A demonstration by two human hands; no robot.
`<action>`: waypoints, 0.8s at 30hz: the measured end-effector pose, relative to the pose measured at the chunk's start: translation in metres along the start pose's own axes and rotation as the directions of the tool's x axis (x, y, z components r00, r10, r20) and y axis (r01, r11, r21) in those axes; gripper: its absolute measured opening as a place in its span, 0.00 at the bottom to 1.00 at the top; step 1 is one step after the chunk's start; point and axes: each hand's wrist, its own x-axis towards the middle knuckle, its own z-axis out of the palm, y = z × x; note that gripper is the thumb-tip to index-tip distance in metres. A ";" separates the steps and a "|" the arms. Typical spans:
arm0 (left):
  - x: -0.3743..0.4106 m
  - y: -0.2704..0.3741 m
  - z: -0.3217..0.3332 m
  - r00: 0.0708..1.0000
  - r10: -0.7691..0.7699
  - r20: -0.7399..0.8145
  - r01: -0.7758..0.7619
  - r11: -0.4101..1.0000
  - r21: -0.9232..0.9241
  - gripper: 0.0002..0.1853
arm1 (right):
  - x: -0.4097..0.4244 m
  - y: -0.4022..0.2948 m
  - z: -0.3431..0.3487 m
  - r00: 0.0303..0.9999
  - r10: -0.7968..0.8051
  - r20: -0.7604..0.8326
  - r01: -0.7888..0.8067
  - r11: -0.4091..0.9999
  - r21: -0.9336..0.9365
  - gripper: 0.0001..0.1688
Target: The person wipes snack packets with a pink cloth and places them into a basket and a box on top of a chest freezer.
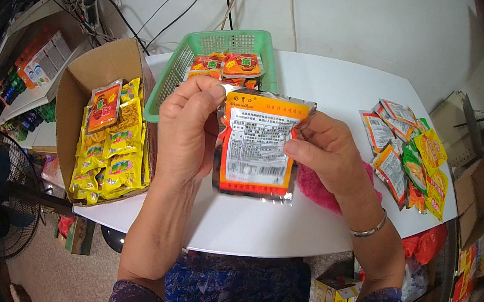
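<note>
My left hand (190,126) pinches the upper left corner of an orange and silver snack packet (257,146), whose printed back faces me. Its right edge is gripped between the thumb and fingers of my right hand (331,151), which has a metal bangle at the wrist. The packet hangs upright above the white table (259,231). Behind my left hand stands a green plastic basket (171,63) with orange snack packets (242,65) in it. A pink cloth (319,191) lies partly under my right hand.
At the left, a cardboard box (67,119) holds yellow snack packets (127,136) with one orange packet (104,106) on top. Mixed packets (414,169) lie in a pile at the table's right. A black fan (1,202) stands at the lower left, and cables (192,2) hang by the wall.
</note>
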 end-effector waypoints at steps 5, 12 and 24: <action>0.001 -0.002 -0.001 0.996 0.065 0.053 -0.066 0.998 0.022 0.02 | 0.000 0.003 -0.011 0.984 -0.106 -0.146 0.059 0.954 -0.295 0.12; 0.005 -0.004 -0.005 0.999 -0.019 -0.025 0.023 0.989 0.148 0.15 | -0.002 -0.007 -0.005 0.636 -0.770 0.051 0.377 0.252 -0.891 0.12; -0.003 -0.004 0.007 0.977 -0.090 0.193 0.088 0.996 0.023 0.11 | -0.007 0.003 0.005 0.714 -0.700 -0.011 0.496 0.517 -0.698 0.14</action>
